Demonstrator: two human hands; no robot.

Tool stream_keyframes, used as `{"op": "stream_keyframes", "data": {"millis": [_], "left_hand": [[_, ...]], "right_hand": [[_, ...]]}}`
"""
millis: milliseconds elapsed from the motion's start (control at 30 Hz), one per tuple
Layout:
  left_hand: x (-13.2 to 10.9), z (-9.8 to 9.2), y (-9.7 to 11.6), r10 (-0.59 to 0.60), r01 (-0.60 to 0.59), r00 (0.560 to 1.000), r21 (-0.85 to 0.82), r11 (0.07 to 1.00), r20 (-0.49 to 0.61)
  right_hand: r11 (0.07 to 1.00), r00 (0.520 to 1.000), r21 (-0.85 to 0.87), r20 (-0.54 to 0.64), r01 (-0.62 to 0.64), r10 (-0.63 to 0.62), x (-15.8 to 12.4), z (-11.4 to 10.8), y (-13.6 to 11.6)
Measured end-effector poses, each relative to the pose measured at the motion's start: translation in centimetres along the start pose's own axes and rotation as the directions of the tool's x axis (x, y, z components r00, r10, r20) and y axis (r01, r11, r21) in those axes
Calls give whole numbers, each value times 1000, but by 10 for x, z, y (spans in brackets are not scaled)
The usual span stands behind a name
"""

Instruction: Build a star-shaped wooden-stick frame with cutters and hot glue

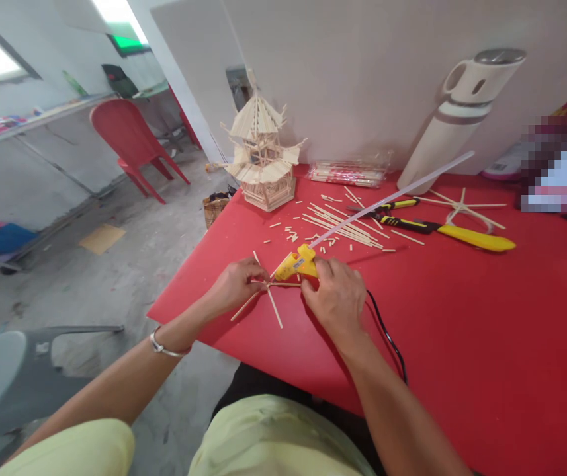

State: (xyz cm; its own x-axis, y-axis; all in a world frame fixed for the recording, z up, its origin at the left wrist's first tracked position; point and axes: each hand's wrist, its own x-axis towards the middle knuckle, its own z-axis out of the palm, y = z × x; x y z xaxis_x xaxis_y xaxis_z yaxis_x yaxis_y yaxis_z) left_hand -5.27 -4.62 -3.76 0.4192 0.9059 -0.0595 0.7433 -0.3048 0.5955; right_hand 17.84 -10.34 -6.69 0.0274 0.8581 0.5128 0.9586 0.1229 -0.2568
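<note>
My right hand (337, 294) is wrapped round a yellow hot glue gun (296, 264), whose nozzle points left at the centre of a star of thin wooden sticks (274, 307). A long translucent glue stick (392, 198) juts up and back out of the gun. At the star's hub the fingertips of my left hand (236, 284) are pinched together; they seem to hold one of the sticks near the joint. The exact contact between nozzle and joint is too small to make out. The star lies on the red table (462, 344).
A pagoda model of sticks (266, 158) stands at the back left corner. Loose sticks (345, 225) and short offcuts lie ahead, beside yellow-black pliers (397, 205) and a yellow-handled cutter (476, 237). Behind are another stick star (462, 206), a packet of sticks (347, 173) and a white flask (452, 125).
</note>
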Motion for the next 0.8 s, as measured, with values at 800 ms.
{"op": "stream_keyframes", "data": {"millis": [800], "left_hand": [[36,-25,-31,68,-139,955,-234,962,-289]], "right_hand": [[949,948,83,122,-304,293,-35,-20,0]]}}
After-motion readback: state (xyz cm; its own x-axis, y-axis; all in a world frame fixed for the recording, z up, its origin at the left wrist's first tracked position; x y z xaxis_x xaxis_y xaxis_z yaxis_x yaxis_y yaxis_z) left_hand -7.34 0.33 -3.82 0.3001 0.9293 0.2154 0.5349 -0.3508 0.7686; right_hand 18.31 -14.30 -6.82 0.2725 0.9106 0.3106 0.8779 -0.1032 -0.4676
